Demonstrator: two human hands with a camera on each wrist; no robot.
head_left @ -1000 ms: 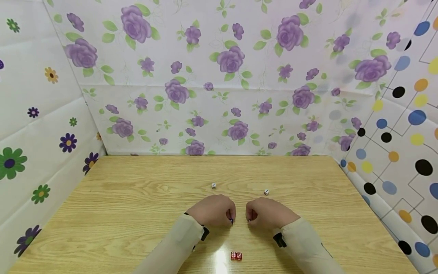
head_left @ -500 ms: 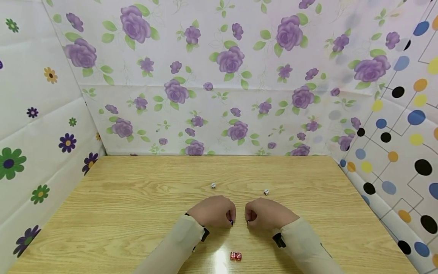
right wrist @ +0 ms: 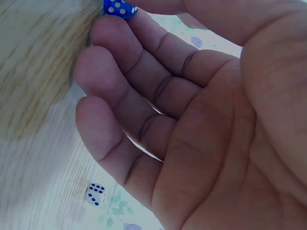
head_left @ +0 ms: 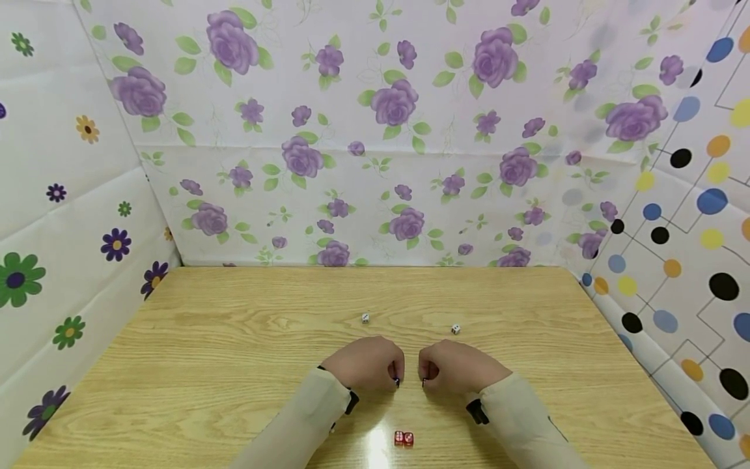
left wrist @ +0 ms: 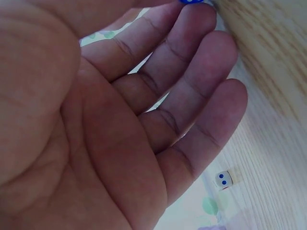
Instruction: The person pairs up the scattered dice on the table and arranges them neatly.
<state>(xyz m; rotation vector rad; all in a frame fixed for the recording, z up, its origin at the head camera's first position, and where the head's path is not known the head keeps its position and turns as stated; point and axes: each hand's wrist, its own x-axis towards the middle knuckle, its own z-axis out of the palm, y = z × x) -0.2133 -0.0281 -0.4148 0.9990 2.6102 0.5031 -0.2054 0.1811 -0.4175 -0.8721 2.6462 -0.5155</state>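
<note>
My left hand [head_left: 368,362] pinches a blue die [left wrist: 192,1] with white pips, seen only as a sliver at the top of the left wrist view. Facing it across a narrow gap, my right hand [head_left: 463,366] pinches another blue die [right wrist: 120,8] between thumb and fingertips. Both hands are low over the wooden table [head_left: 234,312]. Beyond the left hand lies a white die [head_left: 366,318]; a second white die [head_left: 456,329] sits just behind the right hand. Nearer the person, between the forearms, two red dice [head_left: 403,438] stand side by side, touching or nearly so.
A white cloth with purple flowers [head_left: 395,103] hangs behind the table's far edge. Patterned cloths also line the left side [head_left: 58,228] and the right side [head_left: 662,260]. Bare wood extends to both sides of the hands.
My right hand has edged slightly left, so the gap between the hands is a little narrower. The left hand, the white dice and the red dice look nearly unmoved.
</note>
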